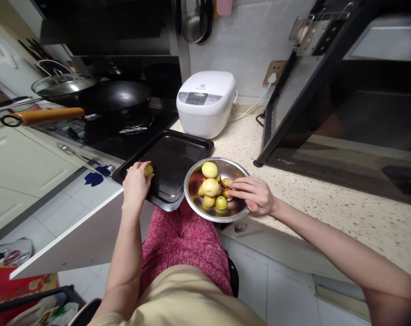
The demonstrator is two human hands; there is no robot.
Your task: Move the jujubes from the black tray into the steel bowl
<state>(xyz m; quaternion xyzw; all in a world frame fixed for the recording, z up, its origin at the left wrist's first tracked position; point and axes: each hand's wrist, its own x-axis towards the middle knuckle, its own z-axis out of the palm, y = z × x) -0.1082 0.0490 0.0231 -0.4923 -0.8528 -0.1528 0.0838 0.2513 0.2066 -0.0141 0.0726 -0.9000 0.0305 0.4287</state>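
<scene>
A steel mixing bowl [237, 210] holds several small round yellow potato-like pieces [210, 187], partly mirrored in its shiny wall. My right hand [255, 194] straddles the bowl's right rim, fingers reaching inside close to the pieces and thumb at the outer edge. On the left, my left hand [136, 180] is closed around one round yellow piece [149, 170], at the left side of a black baking tray [169, 167]. The rest of that piece is hidden by the fingers. The bowl sits just right of the tray, close against its edge.
Behind the tray stands a white rice cooker [205, 106], its cord running to a wall socket [274, 74]. A wok [115, 97] and a lidded pan [61, 83] sit on the stove at left. A large black oven [355, 136] occupies the right. An open cabinet door [73, 240] juts out at lower left.
</scene>
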